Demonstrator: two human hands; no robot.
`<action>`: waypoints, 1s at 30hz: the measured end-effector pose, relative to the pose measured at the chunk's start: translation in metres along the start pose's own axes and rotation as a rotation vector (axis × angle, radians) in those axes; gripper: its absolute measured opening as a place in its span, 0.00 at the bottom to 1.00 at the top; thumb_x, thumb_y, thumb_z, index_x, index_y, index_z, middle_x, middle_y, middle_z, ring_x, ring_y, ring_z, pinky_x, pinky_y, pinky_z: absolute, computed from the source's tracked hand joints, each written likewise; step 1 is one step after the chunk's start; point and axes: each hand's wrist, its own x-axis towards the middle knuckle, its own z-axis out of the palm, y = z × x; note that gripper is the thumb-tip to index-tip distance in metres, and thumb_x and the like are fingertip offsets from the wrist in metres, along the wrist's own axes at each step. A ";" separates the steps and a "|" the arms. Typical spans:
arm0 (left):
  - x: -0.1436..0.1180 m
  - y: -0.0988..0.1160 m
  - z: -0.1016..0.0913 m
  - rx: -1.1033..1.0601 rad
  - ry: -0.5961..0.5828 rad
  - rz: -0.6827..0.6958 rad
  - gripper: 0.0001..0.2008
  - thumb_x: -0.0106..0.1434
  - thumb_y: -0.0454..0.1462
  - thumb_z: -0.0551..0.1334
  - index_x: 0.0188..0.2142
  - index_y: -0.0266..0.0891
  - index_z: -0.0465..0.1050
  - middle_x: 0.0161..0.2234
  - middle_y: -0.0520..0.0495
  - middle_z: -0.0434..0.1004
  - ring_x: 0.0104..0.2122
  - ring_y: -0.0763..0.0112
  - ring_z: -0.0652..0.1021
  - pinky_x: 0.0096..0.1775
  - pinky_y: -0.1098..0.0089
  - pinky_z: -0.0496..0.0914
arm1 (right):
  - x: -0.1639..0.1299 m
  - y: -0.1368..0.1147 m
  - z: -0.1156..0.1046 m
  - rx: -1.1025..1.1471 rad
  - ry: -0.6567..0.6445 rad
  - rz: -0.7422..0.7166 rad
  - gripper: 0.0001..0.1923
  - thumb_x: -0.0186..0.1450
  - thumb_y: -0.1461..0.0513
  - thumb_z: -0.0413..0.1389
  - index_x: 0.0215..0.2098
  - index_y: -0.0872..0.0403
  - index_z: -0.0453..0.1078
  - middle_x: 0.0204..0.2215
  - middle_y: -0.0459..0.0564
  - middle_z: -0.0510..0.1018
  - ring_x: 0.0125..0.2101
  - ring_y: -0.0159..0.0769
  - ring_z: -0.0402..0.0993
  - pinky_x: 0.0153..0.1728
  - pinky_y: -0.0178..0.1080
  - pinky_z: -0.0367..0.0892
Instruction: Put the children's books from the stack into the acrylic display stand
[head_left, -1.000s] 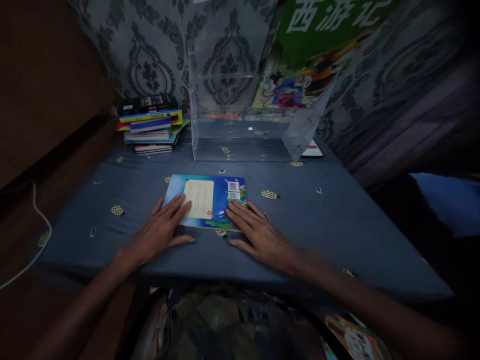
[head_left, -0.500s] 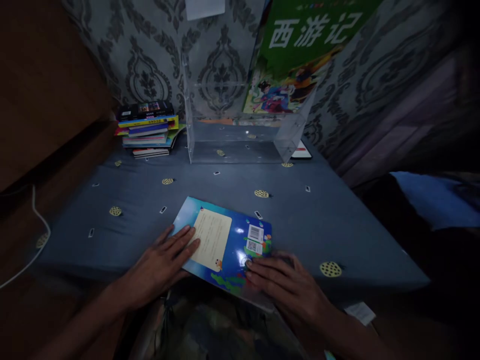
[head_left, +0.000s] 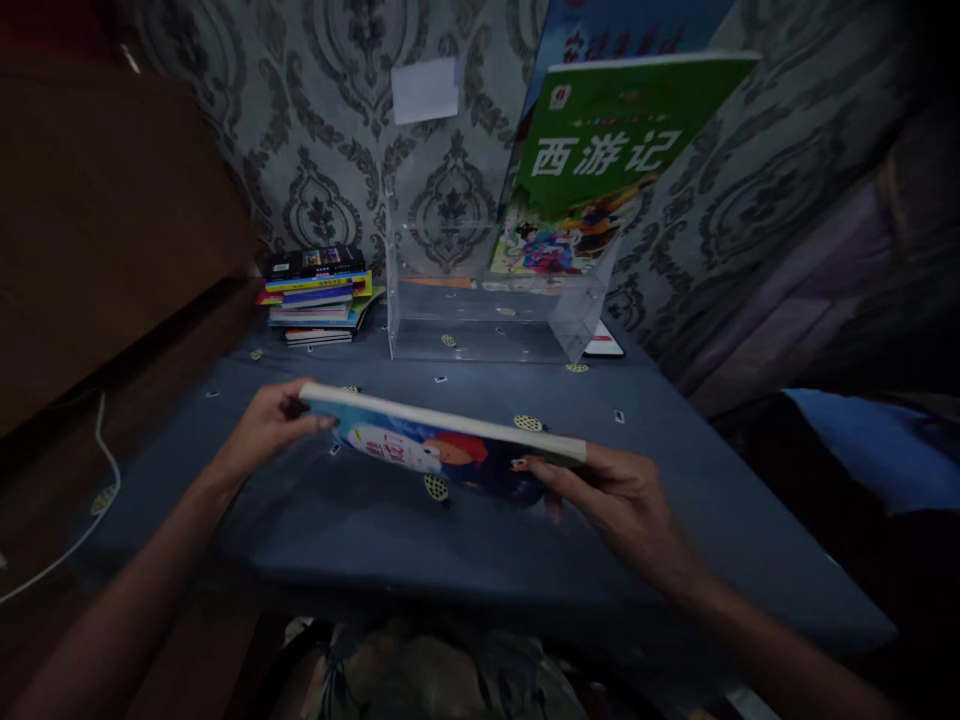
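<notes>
A thin blue picture book (head_left: 457,455) is held above the table, tilted so its pale upper edge and its illustrated front cover face me. My left hand (head_left: 274,425) pinches the book's left end, thumb on the cover. At the right end my right hand (head_left: 611,495) grips it, thumb across the cover and fingers behind. Beyond the book stands a clear acrylic book rack (head_left: 480,340). In its right part leans a green book (head_left: 600,150) with large white characters, and a blue book (head_left: 637,25) shows behind that one.
A stack of several books (head_left: 319,300) lies at the back left of the cloth-covered table (head_left: 360,540). A white cable (head_left: 109,460) hangs at the left. A flat white item (head_left: 604,340) lies right of the rack; white paper (head_left: 426,90) is in front of the wall.
The book lay flat under both hands with its back cover up. It is now lifted off the table and turned so the front cover shows, gripped at both ends.
</notes>
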 end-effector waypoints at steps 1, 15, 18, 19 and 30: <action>0.016 0.002 -0.002 -0.082 0.067 0.011 0.16 0.50 0.47 0.73 0.31 0.37 0.77 0.27 0.49 0.79 0.27 0.67 0.77 0.31 0.71 0.73 | 0.003 0.001 0.008 0.099 0.045 0.070 0.12 0.60 0.51 0.66 0.31 0.51 0.81 0.19 0.43 0.75 0.16 0.27 0.67 0.19 0.33 0.65; 0.182 -0.010 0.105 0.392 -0.349 0.246 0.10 0.64 0.37 0.59 0.35 0.33 0.78 0.31 0.48 0.79 0.32 0.69 0.75 0.37 0.72 0.68 | -0.026 0.038 0.073 0.796 0.069 0.779 0.23 0.55 0.47 0.68 0.37 0.56 0.74 0.36 0.57 0.84 0.39 0.43 0.83 0.46 0.43 0.77; 0.166 -0.018 0.109 0.447 -0.326 0.262 0.13 0.66 0.35 0.58 0.46 0.36 0.77 0.44 0.43 0.81 0.43 0.63 0.78 0.46 0.67 0.69 | -0.030 0.044 0.053 0.681 0.024 0.843 0.22 0.61 0.46 0.63 0.40 0.56 0.70 0.36 0.60 0.84 0.37 0.45 0.84 0.43 0.45 0.78; 0.157 -0.021 0.105 0.486 -0.314 0.263 0.14 0.67 0.35 0.57 0.48 0.37 0.77 0.46 0.43 0.81 0.45 0.62 0.78 0.48 0.65 0.69 | -0.032 0.046 0.045 0.612 0.019 0.830 0.23 0.62 0.46 0.62 0.43 0.56 0.70 0.35 0.59 0.84 0.36 0.44 0.84 0.39 0.44 0.79; 0.070 -0.076 0.080 0.866 -0.086 0.214 0.16 0.71 0.36 0.53 0.56 0.37 0.69 0.55 0.40 0.75 0.54 0.58 0.75 0.56 0.56 0.70 | 0.047 0.048 0.064 -0.491 -0.316 -0.189 0.22 0.74 0.57 0.44 0.63 0.54 0.63 0.63 0.60 0.69 0.63 0.46 0.65 0.61 0.53 0.65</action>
